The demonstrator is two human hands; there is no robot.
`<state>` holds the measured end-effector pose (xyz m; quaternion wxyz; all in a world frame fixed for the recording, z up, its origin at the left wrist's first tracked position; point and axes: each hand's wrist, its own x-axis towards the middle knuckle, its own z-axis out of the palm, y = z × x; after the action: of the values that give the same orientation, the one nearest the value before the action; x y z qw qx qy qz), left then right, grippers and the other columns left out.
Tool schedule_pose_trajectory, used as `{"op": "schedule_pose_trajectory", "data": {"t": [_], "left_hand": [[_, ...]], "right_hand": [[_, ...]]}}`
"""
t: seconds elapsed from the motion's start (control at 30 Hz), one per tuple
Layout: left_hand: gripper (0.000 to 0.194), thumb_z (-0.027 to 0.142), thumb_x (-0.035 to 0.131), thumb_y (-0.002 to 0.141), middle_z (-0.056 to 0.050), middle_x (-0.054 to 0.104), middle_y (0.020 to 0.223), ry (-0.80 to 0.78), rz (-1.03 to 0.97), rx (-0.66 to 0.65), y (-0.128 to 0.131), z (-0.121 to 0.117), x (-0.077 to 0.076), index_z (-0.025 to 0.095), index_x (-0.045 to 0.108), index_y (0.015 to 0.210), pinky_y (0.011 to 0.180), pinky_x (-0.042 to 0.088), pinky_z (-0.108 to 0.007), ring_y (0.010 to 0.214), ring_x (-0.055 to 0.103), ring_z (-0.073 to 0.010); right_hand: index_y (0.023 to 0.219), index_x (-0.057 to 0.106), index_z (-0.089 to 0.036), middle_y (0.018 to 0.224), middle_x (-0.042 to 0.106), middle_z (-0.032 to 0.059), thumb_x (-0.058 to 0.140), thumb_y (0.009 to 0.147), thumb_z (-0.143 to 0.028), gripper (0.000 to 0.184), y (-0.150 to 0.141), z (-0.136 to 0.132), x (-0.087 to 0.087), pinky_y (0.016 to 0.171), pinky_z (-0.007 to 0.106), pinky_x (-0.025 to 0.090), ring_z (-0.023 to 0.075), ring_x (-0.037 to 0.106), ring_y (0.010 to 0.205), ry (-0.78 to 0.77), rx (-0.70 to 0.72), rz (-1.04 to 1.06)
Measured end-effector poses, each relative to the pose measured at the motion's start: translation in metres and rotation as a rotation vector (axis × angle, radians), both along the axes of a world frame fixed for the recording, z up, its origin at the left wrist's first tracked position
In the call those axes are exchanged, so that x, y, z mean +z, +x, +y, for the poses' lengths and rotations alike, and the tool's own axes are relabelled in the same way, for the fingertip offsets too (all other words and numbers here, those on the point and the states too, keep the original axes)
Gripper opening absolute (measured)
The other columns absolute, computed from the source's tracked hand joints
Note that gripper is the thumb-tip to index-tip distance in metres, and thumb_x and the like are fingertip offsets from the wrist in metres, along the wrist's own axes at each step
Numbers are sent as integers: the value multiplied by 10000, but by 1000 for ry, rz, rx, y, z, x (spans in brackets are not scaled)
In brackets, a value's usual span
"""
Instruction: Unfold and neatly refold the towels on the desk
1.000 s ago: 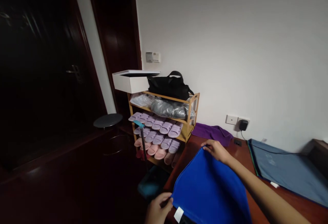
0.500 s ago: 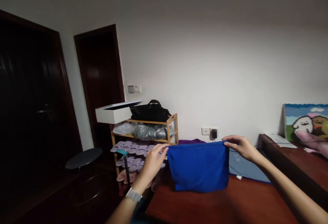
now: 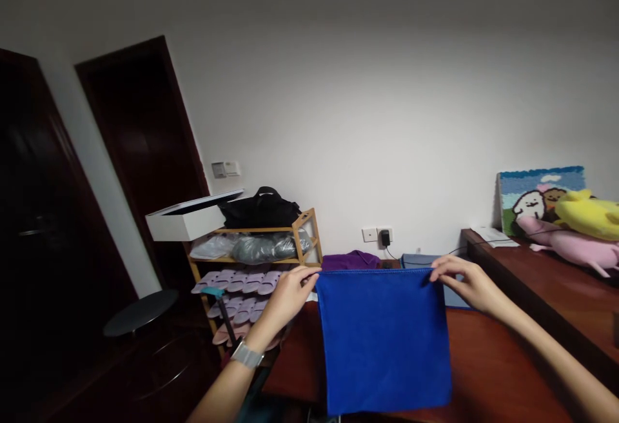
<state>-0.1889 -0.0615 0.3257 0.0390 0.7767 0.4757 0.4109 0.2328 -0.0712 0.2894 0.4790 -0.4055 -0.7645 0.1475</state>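
A plain blue cloth (image 3: 384,342) hangs nearly square and flat in front of me, its stitched upper edge stretched between my hands. My left hand (image 3: 293,291), with a grey band on the wrist, pinches the upper left corner. At the upper right corner, my right hand (image 3: 459,281) grips the same edge between thumb and fingers. The cloth hides part of the reddish-brown table (image 3: 493,352) behind it. Farther back lie a folded grey-blue cloth (image 3: 454,297) and a purple cloth (image 3: 351,260).
To the left stands a wooden rack (image 3: 302,242) with lilac slippers (image 3: 244,281), a black bag (image 3: 261,209) and a white box (image 3: 186,223). A round stool (image 3: 140,312) is farther left. Plush toys (image 3: 575,245) lie on a raised ledge (image 3: 541,281) at right.
The blue cloth, swung up and foreshortened before, now hangs down longer and flatter. Both hands keep their corners. My view has turned right, bringing more of the plush toys into sight.
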Motion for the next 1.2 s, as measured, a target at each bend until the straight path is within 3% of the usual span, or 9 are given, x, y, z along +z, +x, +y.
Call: {"op": "schedule_pose_trajectory", "data": {"t": [0.17, 0.33, 0.43, 0.53, 0.67, 0.77, 0.83, 0.97, 1.2], "left_hand": [[258, 401, 701, 855, -40, 780, 912, -471, -143, -317, 38, -33, 18, 185, 759, 985, 775, 591, -309, 846, 739, -216], [347, 369, 747, 845, -26, 743, 965, -694, -204, -604, 81, -46, 25, 202, 704, 1146, 844, 563, -311, 920, 710, -195], [251, 345, 683, 891, -23, 734, 1002, -715, -161, -647, 86, -31, 11, 216, 732, 1101, 868, 548, -304, 937, 695, -187], [177, 305, 635, 903, -26, 732, 966, -694, -167, -570, 67, -5, -20, 197, 756, 974, 829, 544, -279, 871, 692, -172], [181, 292, 602, 899, -42, 736, 965, -533, -220, -363, 21, 37, -69, 191, 748, 928, 830, 545, -286, 895, 692, -186], [212, 332, 570, 917, -50, 736, 962, -307, -263, -211, -7, 61, -93, 208, 743, 911, 859, 546, -314, 932, 683, -206], [218, 363, 572, 917, -45, 736, 937, -191, -360, -136, -17, 71, -99, 215, 732, 902, 833, 559, -318, 904, 685, -206], [233, 415, 615, 909, -43, 729, 917, 28, -591, -38, -13, 67, -90, 210, 724, 884, 782, 574, -304, 884, 696, -205], [184, 367, 660, 920, -52, 726, 948, 348, -667, -10, 7, 21, -46, 212, 749, 877, 898, 561, -334, 960, 683, -208]], "right_hand": [[960, 787, -315, 1069, 733, 77, 523, 904, -637, 420, 47, -8, -20, 769, 367, 579, 246, 704, 922, 138, -280, -69], [983, 745, -308, 1097, 737, 67, 478, 935, -567, 375, 63, 1, -8, 862, 417, 550, 266, 702, 965, 331, -571, -119], [1021, 732, -283, 1147, 725, 81, 432, 972, -476, 360, 45, 31, -6, 867, 403, 539, 259, 692, 982, 378, -602, -174], [1011, 739, -256, 1125, 727, 76, 413, 969, -419, 367, 17, 72, -23, 836, 367, 543, 236, 697, 946, 355, -555, -213], [1019, 752, -255, 1117, 725, 62, 418, 954, -401, 371, -15, 109, -55, 802, 346, 557, 217, 705, 912, 250, -453, -267], [997, 764, -274, 1084, 738, 61, 454, 963, -448, 358, -27, 107, -70, 827, 373, 565, 239, 695, 956, 186, -353, -290], [972, 766, -281, 1042, 752, 59, 496, 962, -506, 352, -30, 94, -71, 860, 391, 570, 249, 691, 982, 151, -274, -237], [930, 772, -266, 1024, 761, 69, 592, 923, -578, 360, -31, 56, -59, 858, 344, 592, 235, 709, 979, 79, -152, -35], [861, 794, -278, 1053, 750, 69, 674, 876, -572, 318, -18, -7, -19, 801, 282, 606, 226, 716, 983, 127, -136, 108]]}}
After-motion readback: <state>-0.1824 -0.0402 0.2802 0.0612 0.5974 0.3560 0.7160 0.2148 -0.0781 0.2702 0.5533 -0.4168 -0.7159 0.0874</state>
